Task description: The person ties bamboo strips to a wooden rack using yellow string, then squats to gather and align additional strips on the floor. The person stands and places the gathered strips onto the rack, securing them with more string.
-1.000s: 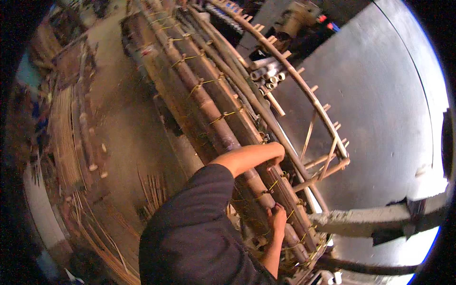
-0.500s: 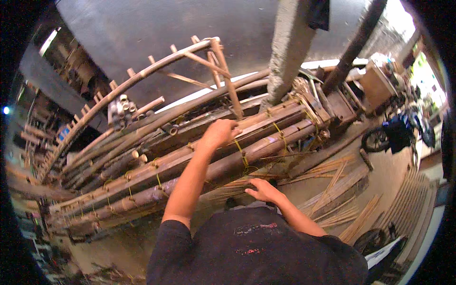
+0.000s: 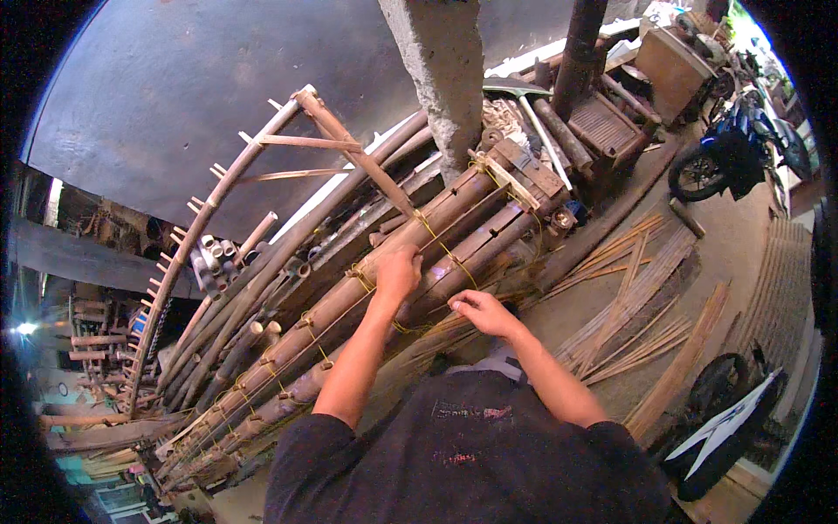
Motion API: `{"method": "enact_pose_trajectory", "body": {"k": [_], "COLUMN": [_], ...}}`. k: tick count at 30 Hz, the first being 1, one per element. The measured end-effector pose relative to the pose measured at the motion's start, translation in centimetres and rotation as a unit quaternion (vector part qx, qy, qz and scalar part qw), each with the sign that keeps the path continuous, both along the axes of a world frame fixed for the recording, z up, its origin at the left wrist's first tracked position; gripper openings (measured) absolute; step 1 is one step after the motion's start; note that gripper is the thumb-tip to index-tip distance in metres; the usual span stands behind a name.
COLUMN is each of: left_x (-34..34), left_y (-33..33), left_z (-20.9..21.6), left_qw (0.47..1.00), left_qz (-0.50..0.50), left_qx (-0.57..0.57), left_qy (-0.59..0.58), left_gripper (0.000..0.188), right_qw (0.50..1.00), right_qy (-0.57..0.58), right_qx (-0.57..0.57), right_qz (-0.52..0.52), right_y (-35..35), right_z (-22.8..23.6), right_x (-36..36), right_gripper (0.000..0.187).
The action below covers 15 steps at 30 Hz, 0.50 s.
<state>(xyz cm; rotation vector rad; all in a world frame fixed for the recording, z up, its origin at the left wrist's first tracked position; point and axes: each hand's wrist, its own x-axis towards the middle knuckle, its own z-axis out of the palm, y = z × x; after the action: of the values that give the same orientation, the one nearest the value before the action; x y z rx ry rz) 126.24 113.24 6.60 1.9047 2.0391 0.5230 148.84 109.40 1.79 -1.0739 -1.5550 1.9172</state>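
Two long brown bamboo poles lie side by side before me, bound with yellow cord (image 3: 449, 255) at several points. My left hand (image 3: 399, 271) rests with curled fingers at the farther pole (image 3: 447, 203), beside one of the bindings; whatever its fingers hold is hidden. Just right of the nearer pole (image 3: 467, 262), my right hand (image 3: 484, 313) has thumb and fingertips drawn together. A cord passes close to these fingertips, but whether they grip it I cannot tell. A wooden end block (image 3: 528, 170) sits at the poles' far right end.
A curved bamboo frame with short pegs (image 3: 188, 229) rises at the left. Behind the poles stands a concrete post (image 3: 441, 83). Bamboo strips (image 3: 624, 319) lie on the floor at right, near a blue motorcycle (image 3: 742, 153). More bamboo poles (image 3: 253, 284) are piled at left.
The view has turned, so the poles now slope more steeply. My left hand has come closer to my right. The right hand has moved up to the poles, its fingers drawn together.
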Motion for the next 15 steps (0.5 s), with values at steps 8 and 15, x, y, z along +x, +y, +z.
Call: {"method": "enact_pose_trajectory", "body": {"k": [8,15], "left_x": [3.3,2.1], "left_y": [2.5,3.0], "left_z": [-2.2,-3.5], "left_qw": [0.999,0.989], "left_qz": [0.045,-0.046], "left_qx": [-0.017,0.143], "left_qy": [0.019,-0.014], "left_gripper": [0.022,0.025], "right_qw": [0.874,0.814], "right_qy": [0.194,-0.27], "right_qx": [0.019,0.411], "right_qz": [-0.446,0.308], "right_y": [5.8,16.4], "right_z": [5.5,8.6], "right_x": [-5.2,-15.9], "right_gripper": [0.027,0.039]}}
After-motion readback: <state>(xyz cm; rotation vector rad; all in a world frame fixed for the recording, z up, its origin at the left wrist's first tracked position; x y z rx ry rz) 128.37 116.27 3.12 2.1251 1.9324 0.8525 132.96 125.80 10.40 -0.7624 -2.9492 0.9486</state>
